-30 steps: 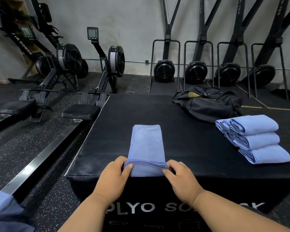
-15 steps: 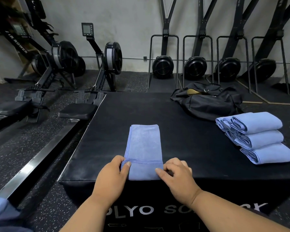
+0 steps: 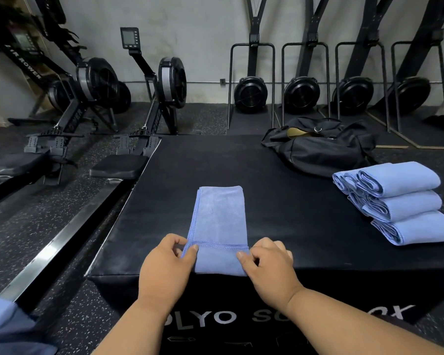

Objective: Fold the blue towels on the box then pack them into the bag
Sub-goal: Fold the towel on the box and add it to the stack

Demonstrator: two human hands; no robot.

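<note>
Head view, the only one I have: the blue towel point(image 3: 219, 226) lies as a long narrow strip near the front of the black box point(image 3: 280, 201), its near end turned back over itself, with a stitched hem running across between my hands. Left hand point(image 3: 166, 267) pinches the near left corner between thumb and forefinger, right hand point(image 3: 269, 265) pinches the near right corner the same way, other fingers curled in. It looks to me like soft, light microfibre, limp with no stiffness of its own, so I'd judge it will sag and skew unless both corners travel together; the hemmed corners are the firmest spots to hold, and the pile should cling to itself rather than slip. Over on the right of the box sit the folded towels point(image 3: 405, 201), bundles stacked and touching, well apart from the strip. Behind them the black bag point(image 3: 321, 152) slumps at the far right of the box top, mouth partly open with something tan showing inside. What I can't settle: how many layers the strip already has, how deep that bag opening goes, and whether the bluish cloth point(image 3: 8, 326) cut off at the bottom left corner is another towel. The lettering on the box front is partly hidden by my forearms.
</note>
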